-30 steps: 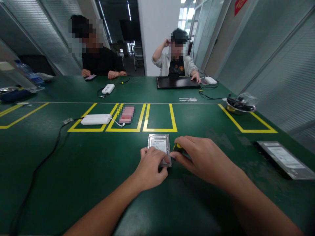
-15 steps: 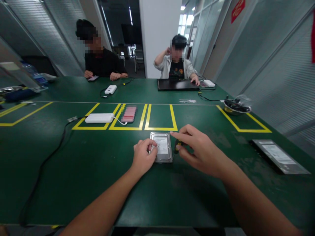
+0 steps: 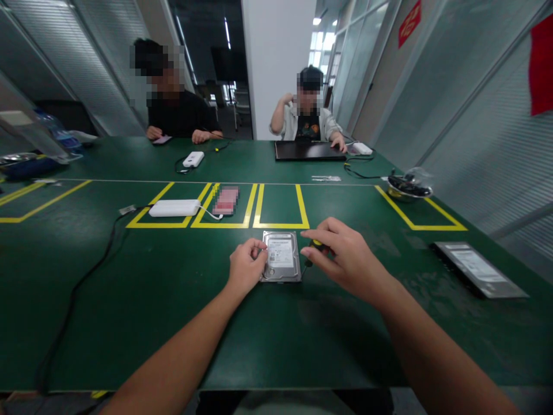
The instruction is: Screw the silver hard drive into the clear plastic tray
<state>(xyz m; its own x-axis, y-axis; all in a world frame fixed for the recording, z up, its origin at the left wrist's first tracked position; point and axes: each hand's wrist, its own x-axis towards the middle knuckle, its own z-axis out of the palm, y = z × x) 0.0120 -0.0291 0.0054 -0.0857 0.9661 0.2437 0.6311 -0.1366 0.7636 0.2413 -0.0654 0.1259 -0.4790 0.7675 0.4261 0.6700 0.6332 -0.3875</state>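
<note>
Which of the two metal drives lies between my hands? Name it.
The centre drive, with your left hand at its left edge; the other drive lies farther right, beyond your right hand.

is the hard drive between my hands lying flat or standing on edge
Flat: the hard drive lies on the table, its labelled face up.

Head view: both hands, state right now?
Left hand: curled at the left edge of the hard drive; whether it grips or just touches cannot be told.
Right hand: closed, holding the screwdriver.
</note>
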